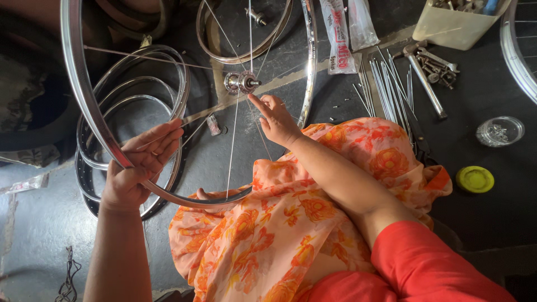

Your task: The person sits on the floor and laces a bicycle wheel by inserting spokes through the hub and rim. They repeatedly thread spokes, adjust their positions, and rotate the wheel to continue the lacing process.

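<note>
From the head camera, looking straight down: the left hand (137,168) is wrapped around the shiny wheel rim (84,95), fingers curled over its lower-left arc, gripping it firm. The right hand (277,120) is loosely open, forefinger stretched out and touching a thin spoke (232,146) just below the hub (241,83), which sits at the middle of the rim with a few spokes fanning out. The rim's bottom edge rests on the orange flowered cloth (291,223) over the person's lap. Behind the left hand lies a stack of bare rims (140,100) on the dark floor. Over to the right, a bundle of loose spokes (389,84) lies beside a wrench (425,78). Top right, a cream plastic tub (453,28) holds metal bits, too small to tell apart. Further right, a small clear dish (499,131) holds tiny silvery pieces, and a yellow lid (475,179) lies near it.
</note>
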